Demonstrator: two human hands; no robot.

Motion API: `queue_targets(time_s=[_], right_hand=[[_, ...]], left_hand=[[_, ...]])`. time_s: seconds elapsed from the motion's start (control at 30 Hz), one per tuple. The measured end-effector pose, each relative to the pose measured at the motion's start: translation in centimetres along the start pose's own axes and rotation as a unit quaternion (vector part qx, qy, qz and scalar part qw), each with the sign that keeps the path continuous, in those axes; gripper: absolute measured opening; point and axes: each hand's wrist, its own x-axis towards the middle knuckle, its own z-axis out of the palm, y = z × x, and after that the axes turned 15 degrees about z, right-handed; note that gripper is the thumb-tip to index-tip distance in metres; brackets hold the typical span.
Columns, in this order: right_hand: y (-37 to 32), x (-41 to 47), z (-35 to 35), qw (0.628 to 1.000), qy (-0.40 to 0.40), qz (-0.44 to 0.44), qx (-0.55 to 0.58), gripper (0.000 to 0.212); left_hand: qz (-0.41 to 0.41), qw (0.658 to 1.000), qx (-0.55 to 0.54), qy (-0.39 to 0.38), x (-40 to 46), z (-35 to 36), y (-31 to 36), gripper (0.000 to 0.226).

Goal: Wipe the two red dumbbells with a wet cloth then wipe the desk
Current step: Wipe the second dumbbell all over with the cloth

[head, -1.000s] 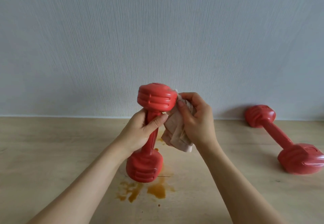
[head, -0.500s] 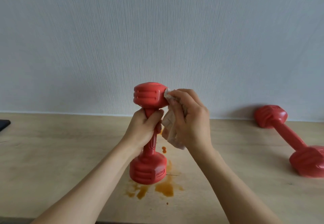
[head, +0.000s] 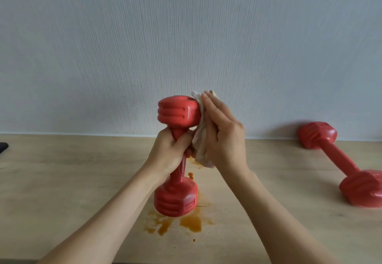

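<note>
My left hand (head: 171, 152) grips the handle of a red dumbbell (head: 177, 112), held upright above the wooden desk (head: 62, 181). With straight fingers, my right hand (head: 223, 133) presses a pale beige cloth (head: 201, 139) flat against the right side of the dumbbell's top head. The cloth hangs down between the two hands. The second red dumbbell (head: 341, 160) lies on the desk at the far right, one head near the wall. An orange-brown spill (head: 186, 222) stains the desk under the held dumbbell.
A pale textured wall (head: 186, 36) stands right behind the desk. A dark object (head: 3, 146) pokes in at the left edge of the desk. The desk's front edge runs along the bottom left of the view.
My right hand has straightened its fingers and slid the cloth up along the top head's right side. The held dumbbell has turned slightly in my left hand.
</note>
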Motion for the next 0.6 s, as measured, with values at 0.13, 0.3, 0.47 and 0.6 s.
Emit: queue_targets(time_s=[0.13,0.3,0.47,0.6], right_hand=[[-0.7,-1.2,0.4,0.995,-0.018,-0.087,-0.050,0.042],[-0.2,-1.6,0.4,0.981,-0.049,-0.168,-0.088,0.044],[-0.4,-0.8,-0.1,0.997,-0.073,0.006,0.034,0.037],[-0.3,-0.5,-0.4,0.996,-0.080,0.003,0.029,0.037]], left_hand=[[-0.018,0.999,0.005,0.031,0.3,-0.3,-0.1,0.024],[-0.019,0.999,0.013,0.033,0.3,-0.8,-0.3,0.033],[-0.003,1.000,-0.026,-0.001,0.0,-0.6,-0.4,0.024],[-0.010,0.999,-0.046,-0.002,0.0,-0.5,-0.1,0.026]])
